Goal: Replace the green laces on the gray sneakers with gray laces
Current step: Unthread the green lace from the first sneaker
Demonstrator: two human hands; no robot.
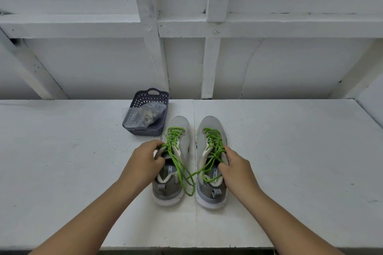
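Two gray sneakers stand side by side on the white table, toes pointing away from me. The left sneaker point(178, 128) and the right sneaker point(211, 125) both carry bright green laces point(175, 141), untied, with loose ends crossing between the heels. My left hand point(145, 160) grips the left sneaker's collar at its outer side, fingers inside the opening. My right hand point(236, 166) grips the right sneaker's collar the same way, with green lace under the fingers. A clear plastic bag point(143, 115) with pale contents lies in the basket; what it holds cannot be made out.
A small dark gray plastic basket point(145, 130) sits just behind and left of the left sneaker. The white table point(62, 161) has a seam down its middle; a white framed wall rises behind it. The table's near edge is below my forearms.
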